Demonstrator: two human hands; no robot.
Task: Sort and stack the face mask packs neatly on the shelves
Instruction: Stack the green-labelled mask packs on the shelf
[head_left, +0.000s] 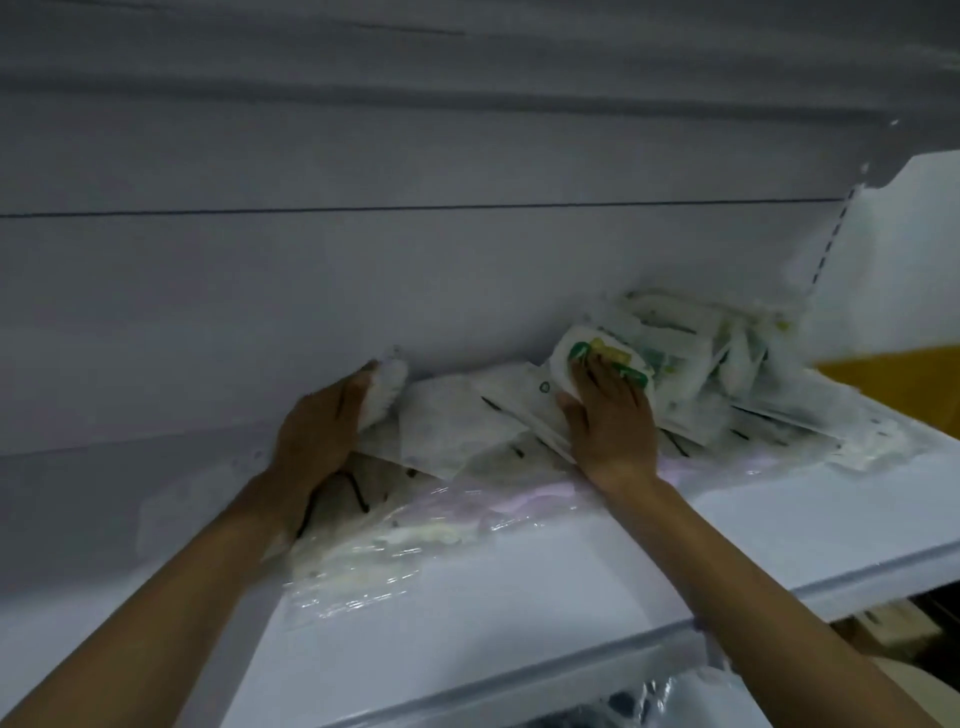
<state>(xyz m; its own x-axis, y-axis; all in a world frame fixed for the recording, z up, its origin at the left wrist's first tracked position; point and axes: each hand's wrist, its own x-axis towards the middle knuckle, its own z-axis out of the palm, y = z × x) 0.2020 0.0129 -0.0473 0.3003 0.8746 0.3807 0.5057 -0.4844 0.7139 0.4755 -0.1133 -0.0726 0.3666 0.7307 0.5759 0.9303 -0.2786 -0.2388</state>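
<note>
From the head camera, a person reaches both arms onto a white metal shelf backed by a pale grey panel. A loose, slumped heap of thin white plastic face mask packs lies along the back of the shelf, spreading from the middle toward the right, some flat, some tipped on edge. The left hand curls round one blurred white pack at the heap's left end, close against the back panel. The right hand lies flat with straight fingers, pressing down on a pack printed in green and yellow on top of the pile. A crinkled clear plastic bag lies under the left forearm.

These packs look light, floppy and slick, likely to slide over one another and fan out when pushed. I'd judge they are best gathered by squaring several between both palms along their long edges, rather than pinched by one corner, which would let them droop.
</note>
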